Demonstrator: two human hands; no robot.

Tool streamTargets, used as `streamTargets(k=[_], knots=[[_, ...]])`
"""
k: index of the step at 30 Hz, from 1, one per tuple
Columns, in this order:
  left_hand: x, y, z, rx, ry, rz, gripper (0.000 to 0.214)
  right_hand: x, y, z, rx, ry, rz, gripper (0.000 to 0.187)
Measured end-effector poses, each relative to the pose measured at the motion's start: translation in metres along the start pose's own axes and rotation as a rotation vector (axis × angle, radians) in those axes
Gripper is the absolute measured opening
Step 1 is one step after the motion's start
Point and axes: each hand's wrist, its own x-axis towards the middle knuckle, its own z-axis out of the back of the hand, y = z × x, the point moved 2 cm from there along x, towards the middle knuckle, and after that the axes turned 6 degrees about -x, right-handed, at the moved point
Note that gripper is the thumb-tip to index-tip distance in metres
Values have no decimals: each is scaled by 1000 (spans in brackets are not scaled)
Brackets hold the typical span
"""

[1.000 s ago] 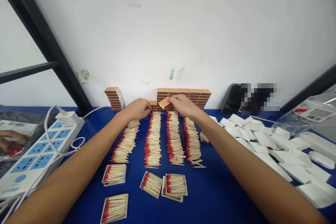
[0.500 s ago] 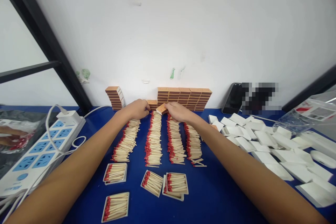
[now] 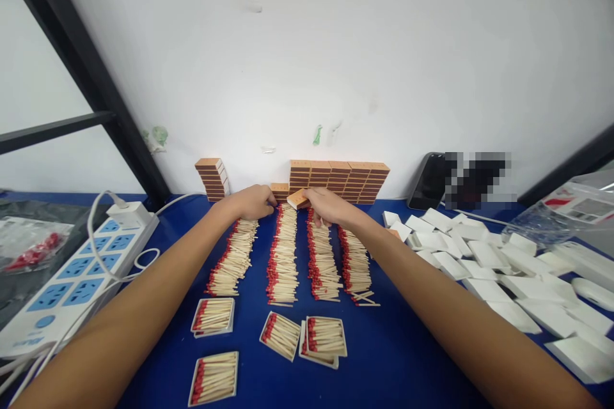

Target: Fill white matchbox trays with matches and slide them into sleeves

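Both my arms reach to the far side of the blue table (image 3: 393, 358). My right hand (image 3: 329, 206) is closed on an orange matchbox (image 3: 297, 198), held low just in front of the wall of stacked orange matchboxes (image 3: 338, 180). My left hand (image 3: 252, 202) is curled shut at the top of the match rows, touching a low stack of matchboxes (image 3: 279, 190); what it holds, if anything, is hidden. Several long rows of red-tipped matches (image 3: 282, 255) lie between my arms. Open trays filled with matches (image 3: 213, 316) sit nearer to me.
A separate short stack of orange boxes (image 3: 211, 179) stands at the left by the wall. A white and blue power strip (image 3: 71, 281) with cables lies at the left. Many white empty trays (image 3: 484, 262) cover the right side. A dark phone (image 3: 426, 180) leans on the wall.
My right hand has lowered the orange matchbox from stack height down and leftward, close to the low stack. My left hand has hardly moved.
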Motion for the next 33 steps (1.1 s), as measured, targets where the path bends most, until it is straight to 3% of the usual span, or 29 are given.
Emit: streamTargets(k=[20, 33], knots=[[-2, -5, 1, -70, 71, 11, 39, 4, -3, -6, 40, 58, 28, 39], [-1, -6, -1, -12, 22, 21, 26, 1, -7, -12, -105, -46, 263, 33]])
